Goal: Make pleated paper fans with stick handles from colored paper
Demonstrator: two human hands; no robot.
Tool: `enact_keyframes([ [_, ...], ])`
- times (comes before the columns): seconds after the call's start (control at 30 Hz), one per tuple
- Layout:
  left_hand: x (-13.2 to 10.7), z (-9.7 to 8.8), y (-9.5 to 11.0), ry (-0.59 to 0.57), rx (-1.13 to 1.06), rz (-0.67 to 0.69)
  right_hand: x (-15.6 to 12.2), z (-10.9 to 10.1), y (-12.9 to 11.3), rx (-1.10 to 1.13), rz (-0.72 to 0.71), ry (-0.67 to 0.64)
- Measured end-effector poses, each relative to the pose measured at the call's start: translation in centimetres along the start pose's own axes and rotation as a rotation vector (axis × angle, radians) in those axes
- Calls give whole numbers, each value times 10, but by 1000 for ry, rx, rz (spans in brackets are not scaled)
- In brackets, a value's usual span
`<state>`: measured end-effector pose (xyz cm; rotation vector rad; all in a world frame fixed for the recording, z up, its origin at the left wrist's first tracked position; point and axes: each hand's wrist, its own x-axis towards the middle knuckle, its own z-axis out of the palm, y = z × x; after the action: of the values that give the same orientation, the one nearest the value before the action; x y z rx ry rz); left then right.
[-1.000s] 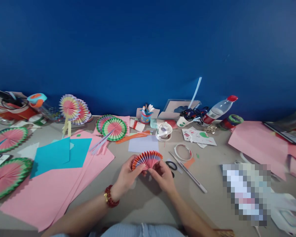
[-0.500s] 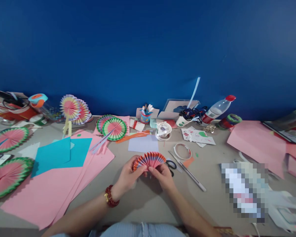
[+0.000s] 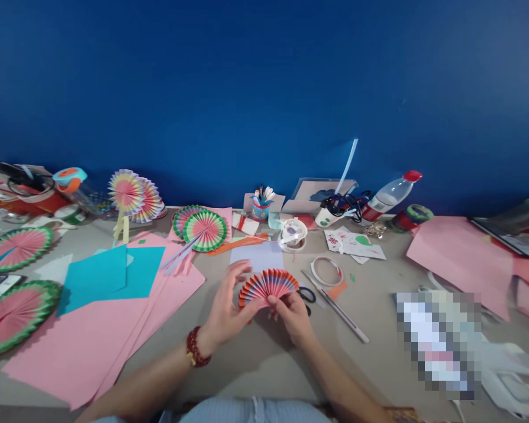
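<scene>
A small pleated paper fan (image 3: 268, 286), pink with orange and purple stripes, is spread in a half circle above the table. My right hand (image 3: 294, 317) pinches it at the gathered base, thumb on the front. On the other side, my left hand (image 3: 224, 305) has its fingers raised and apart around the fan's left edge; its thumb lies by the lower left pleats. Just right of the fan, partly hidden by my right hand, are black-handled scissors (image 3: 307, 295). A grey-white craft knife (image 3: 341, 314) rests beside a roll of tape (image 3: 327, 271).
Pink sheets (image 3: 83, 352) and blue paper (image 3: 92, 273) cover the left side, with round paper fans (image 3: 20, 317) beyond. Along the wall stand a pen cup (image 3: 260, 210), a white cup (image 3: 324, 216) and a tilted bottle (image 3: 388, 197). A pixelated patch (image 3: 436, 346) lies at right.
My left hand has loosened from the fan, its fingers lifting up and outward. The fan stays pinched in my right hand at nearly the same spot.
</scene>
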<state>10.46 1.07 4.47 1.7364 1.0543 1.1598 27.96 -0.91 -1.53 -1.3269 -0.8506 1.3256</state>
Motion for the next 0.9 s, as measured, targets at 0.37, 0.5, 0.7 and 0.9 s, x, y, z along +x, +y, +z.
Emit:
enact_keyframes([
  [0.37, 6, -8, -1, -2, 370, 320, -2, 2, -7, -3, -37, -97],
  [0.5, 8, -11, -1, -40, 389, 315, -1, 1, -6, -6, -53, -117],
  [0.7, 15, -20, 4, -137, 529, 367, 0, 1, -3, -6, -53, -89],
  [0.9, 15, -22, 15, -308, 734, 522, 0, 2, -2, -19, -43, -66],
])
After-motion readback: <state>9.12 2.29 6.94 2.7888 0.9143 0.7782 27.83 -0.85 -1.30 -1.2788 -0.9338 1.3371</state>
